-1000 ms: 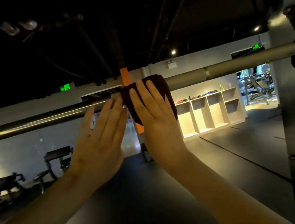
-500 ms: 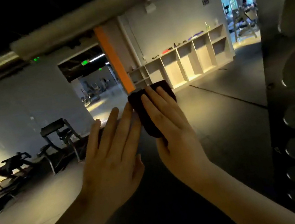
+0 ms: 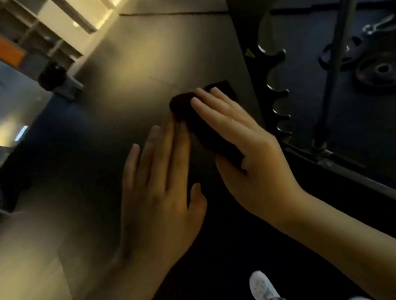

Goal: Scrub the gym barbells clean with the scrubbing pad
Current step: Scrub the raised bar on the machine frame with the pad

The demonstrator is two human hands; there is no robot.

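Two hands reach forward palms down: left hand (image 3: 156, 191) flat-fingered and empty, right hand (image 3: 246, 157) clamping the scrubbing pad (image 3: 197, 123).

There is just one camera, worn on the person's head, wide-angled and tilted. It looks steeply down past both outstretched arms at the floor (image 3: 124, 70). The left hand (image 3: 155, 183) and right hand (image 3: 241, 147) sit mid-frame, close to the lens. A shoe (image 3: 262, 289) shows at the bottom edge and the rack (image 3: 250, 34) stands to the right.

Scrubbing pad (image 3: 181, 105) beneath right hand (image 3: 248, 156), left hand (image 3: 157, 196) just beside it; rack upright (image 3: 245, 35) to their right, weight plate (image 3: 381, 70) on floor (image 3: 122, 57) beyond.
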